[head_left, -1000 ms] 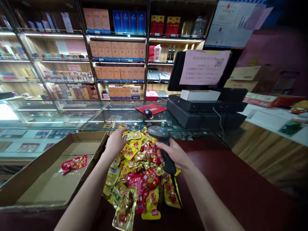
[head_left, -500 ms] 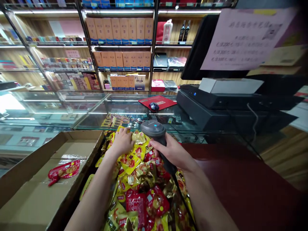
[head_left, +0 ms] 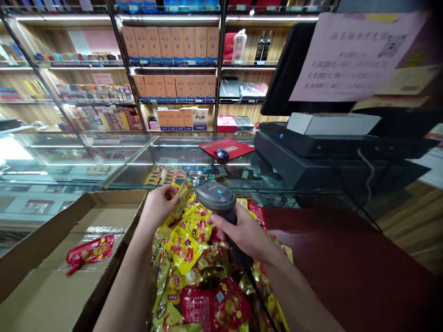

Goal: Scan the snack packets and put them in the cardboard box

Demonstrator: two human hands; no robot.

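Note:
My right hand (head_left: 244, 230) is wrapped round the handle of a dark grey barcode scanner (head_left: 216, 196) with a small blue light; its cable runs down over the packets. My left hand (head_left: 161, 205) pinches a gold snack packet (head_left: 183, 196) at the far left of a heap of yellow, gold and red packets (head_left: 185, 249). The scanner head is just right of that gold packet, not touching it as far as I can see. Left of the heap stands a cardboard box (head_left: 38, 286) with a red packet (head_left: 90, 252) lying inside.
Beyond the heap is a glass counter (head_left: 166, 146) with a red mat (head_left: 238, 148) and a mouse (head_left: 222, 154). A monitor (head_left: 285, 69) and black machine (head_left: 287, 152) stand at right, above a dark red surface (head_left: 339, 267). Stocked shelves line the back.
My left hand has moved left and lifted a gold packet from the heap. My right hand has brought the scanner slightly left and lower. A red packet now shows right of the scanner.

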